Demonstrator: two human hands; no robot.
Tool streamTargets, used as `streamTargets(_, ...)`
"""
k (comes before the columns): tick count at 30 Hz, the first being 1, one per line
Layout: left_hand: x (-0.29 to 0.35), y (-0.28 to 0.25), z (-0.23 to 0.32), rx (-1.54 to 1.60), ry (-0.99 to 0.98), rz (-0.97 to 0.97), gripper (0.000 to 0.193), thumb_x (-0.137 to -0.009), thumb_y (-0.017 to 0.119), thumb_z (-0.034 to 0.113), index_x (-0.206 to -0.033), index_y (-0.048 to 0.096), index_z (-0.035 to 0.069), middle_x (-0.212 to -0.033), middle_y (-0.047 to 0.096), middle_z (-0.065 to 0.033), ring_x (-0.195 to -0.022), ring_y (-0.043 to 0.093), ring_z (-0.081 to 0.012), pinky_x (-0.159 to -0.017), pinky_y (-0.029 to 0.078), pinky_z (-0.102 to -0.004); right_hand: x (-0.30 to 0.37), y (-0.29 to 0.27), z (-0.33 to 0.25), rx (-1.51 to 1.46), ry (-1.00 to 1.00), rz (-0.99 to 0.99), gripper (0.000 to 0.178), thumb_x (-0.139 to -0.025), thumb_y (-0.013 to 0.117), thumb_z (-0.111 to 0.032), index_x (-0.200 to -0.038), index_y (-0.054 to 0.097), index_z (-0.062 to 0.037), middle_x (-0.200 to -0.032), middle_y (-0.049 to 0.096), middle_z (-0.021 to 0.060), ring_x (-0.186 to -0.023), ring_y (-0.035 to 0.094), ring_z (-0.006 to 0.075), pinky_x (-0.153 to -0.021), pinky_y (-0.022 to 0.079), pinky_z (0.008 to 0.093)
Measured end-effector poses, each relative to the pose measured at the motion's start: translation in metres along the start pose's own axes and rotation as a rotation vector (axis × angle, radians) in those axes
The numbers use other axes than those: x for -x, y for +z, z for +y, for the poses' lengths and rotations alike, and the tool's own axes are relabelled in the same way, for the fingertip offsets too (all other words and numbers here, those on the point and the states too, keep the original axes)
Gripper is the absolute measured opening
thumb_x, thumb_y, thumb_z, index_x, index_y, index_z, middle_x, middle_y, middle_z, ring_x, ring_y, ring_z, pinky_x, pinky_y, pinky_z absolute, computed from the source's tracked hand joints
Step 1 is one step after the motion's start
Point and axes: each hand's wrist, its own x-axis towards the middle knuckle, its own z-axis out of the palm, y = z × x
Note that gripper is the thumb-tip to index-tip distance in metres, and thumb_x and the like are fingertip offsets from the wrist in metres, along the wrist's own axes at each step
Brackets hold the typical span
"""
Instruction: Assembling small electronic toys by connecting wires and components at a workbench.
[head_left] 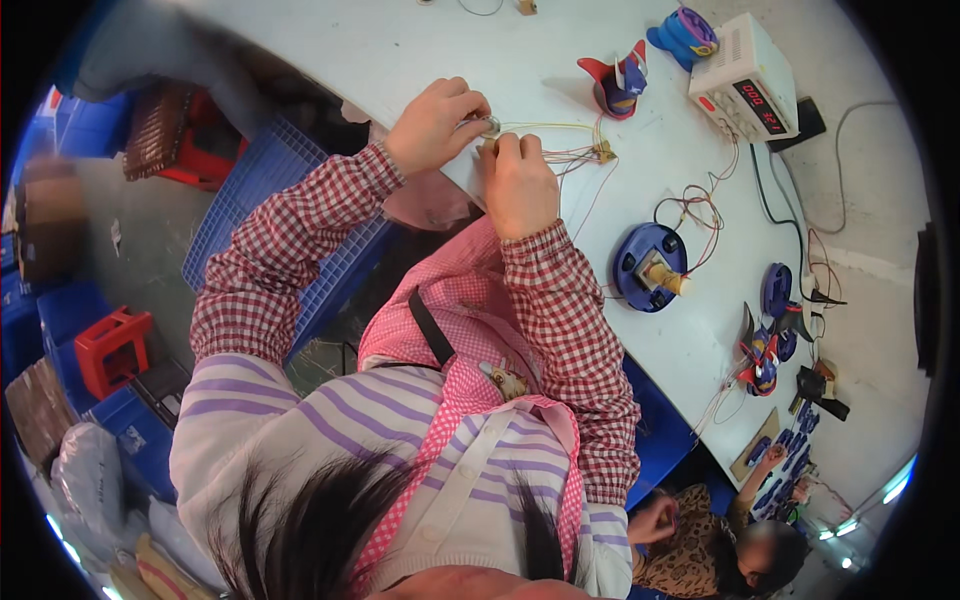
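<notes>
Hair (325,520); L fingers (466,103) pinching part (492,127), R fingers (511,148) curled

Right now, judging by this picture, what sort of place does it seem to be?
Most likely a small assembly workshop: the long white table holds thin wires, a boxy power supply with a lit red display, and a round blue base. Another person is farther along it.

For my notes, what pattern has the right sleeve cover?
Right sleeve cover: dark red and white checks; head view.
</notes>
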Motion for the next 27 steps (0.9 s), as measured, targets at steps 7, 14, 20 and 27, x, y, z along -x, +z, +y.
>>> streamTargets(7, -0.006, -0.003, -0.005, 0.041, -0.022, -0.056, 0.011, -0.082, 0.061, 0.016, -0.089, 0.062, 0.006, -0.085, 0.054, -0.0033, -0.075, 0.050, -0.0162, -0.067, 0.042, -0.0257, -0.010, -0.003, -0.002, -0.010, 0.122, -0.111, 0.020, -0.084, 0.063, -0.020, -0.089, 0.056, -0.0031, -0.083, 0.059, 0.0126, -0.058, 0.059, 0.0294, -0.054, 0.049, 0.0371)
streamTargets(14, -0.006, -0.002, -0.002, 0.089, -0.073, -0.037, 0.011, -0.082, 0.063, 0.015, -0.088, 0.062, 0.006, -0.083, 0.054, -0.0029, -0.071, 0.050, -0.0144, -0.064, 0.042, -0.0242, -0.011, -0.012, 0.008, -0.207, 0.192, -0.238, 0.019, -0.083, 0.064, -0.017, -0.090, 0.056, -0.0009, -0.083, 0.061, 0.0128, -0.066, 0.060, 0.0297, -0.061, 0.049, 0.0362)
streamTargets(20, -0.008, -0.003, 0.004, 0.132, -0.141, -0.014, 0.011, -0.082, 0.063, 0.015, -0.086, 0.061, 0.005, -0.079, 0.056, -0.0021, -0.066, 0.050, -0.0121, -0.060, 0.042, -0.0222, -0.008, -0.016, 0.016, -0.385, 0.231, -0.248, 0.018, -0.082, 0.065, -0.015, -0.089, 0.057, 0.0006, -0.085, 0.061, 0.0129, -0.071, 0.060, 0.0293, -0.065, 0.049, 0.0353)
streamTargets(27, -0.008, 0.000, 0.009, 0.267, -0.351, 0.003, 0.012, -0.081, 0.062, 0.016, -0.086, 0.062, 0.005, -0.077, 0.061, -0.0022, -0.060, 0.051, -0.0128, -0.057, 0.043, -0.0234, -0.001, -0.010, 0.010, -0.284, 0.203, -0.175, 0.017, -0.083, 0.064, -0.017, -0.092, 0.060, -0.0034, -0.088, 0.059, 0.0122, -0.070, 0.058, 0.0276, -0.064, 0.048, 0.0351)
